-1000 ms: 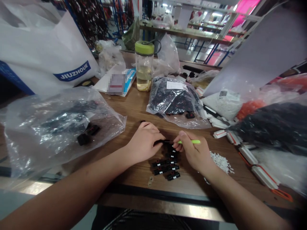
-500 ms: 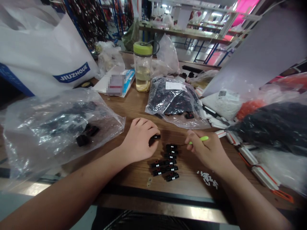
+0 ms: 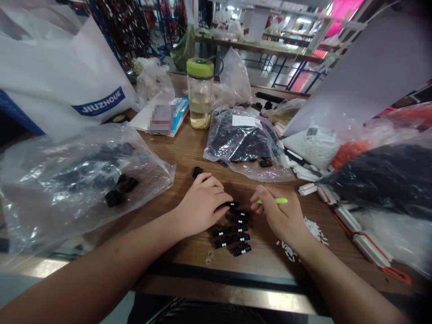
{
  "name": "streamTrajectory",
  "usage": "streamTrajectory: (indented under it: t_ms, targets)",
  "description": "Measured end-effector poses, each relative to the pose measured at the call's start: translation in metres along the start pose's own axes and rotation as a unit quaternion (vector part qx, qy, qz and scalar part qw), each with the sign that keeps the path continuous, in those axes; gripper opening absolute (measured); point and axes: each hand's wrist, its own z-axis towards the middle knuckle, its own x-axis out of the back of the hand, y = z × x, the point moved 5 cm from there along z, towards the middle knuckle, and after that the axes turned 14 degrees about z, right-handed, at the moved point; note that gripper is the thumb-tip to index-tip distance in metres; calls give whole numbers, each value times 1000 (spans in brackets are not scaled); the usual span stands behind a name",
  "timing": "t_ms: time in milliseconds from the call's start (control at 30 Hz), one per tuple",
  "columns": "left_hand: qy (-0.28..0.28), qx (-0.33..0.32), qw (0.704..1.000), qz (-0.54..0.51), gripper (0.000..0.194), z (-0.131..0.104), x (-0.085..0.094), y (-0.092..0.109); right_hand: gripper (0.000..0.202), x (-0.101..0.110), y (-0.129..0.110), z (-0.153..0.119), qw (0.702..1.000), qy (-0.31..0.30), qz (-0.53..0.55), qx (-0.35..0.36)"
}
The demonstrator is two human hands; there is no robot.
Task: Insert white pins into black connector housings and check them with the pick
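My left hand (image 3: 204,204) is closed, its thumb and fingers pinching a small black connector housing (image 3: 231,204) with two white dots on its end. Just below its fingertips, several similar black connectors (image 3: 241,237) lie grouped on the wooden table, most showing white dots. A separate black connector (image 3: 196,171) rests behind the left hand. To the right, my right hand (image 3: 278,211) is wrapped round a slim tool with a yellow-green handle (image 3: 281,200); its tip cannot be made out. Small white pieces (image 3: 313,228) are scattered beside and partly behind the right wrist.
A clear bag of black parts (image 3: 243,139) lies ahead, another clear bag (image 3: 84,175) at left. Behind stand a green-lidded bottle (image 3: 200,96) and a large white bag (image 3: 60,67). White strips (image 3: 367,245) and more filled bags (image 3: 381,175) line the right side.
My left hand has moved right and slightly down to the connector group, uncovering a black connector behind it. My right hand has shifted left with the tool, and more white pieces show.
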Motion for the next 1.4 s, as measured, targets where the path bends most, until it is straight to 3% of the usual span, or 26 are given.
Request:
streamTrajectory:
  t_ms: [167, 733, 1000, 1233, 1400]
  targets:
    - [0, 19, 1000, -12, 10, 1, 0, -1, 46, -4, 1, -1, 996, -9, 89, -29]
    - [-3, 26, 999, -27, 11, 1, -1, -2, 48, -10, 4, 0, 996, -4, 79, -44]
    - [-2, 33, 999, -40, 11, 2, 2, -2, 48, -13, 0, 0, 997, -38, 46, -43]
    - [0, 36, 998, -42, 12, 2, 1, -3, 47, -8, 1, -4, 993, 15, 108, -41]
    - [-5, 38, 998, -44, 11, 2, 1, -2, 46, -11, 1, -3, 995, 5, 91, -31]
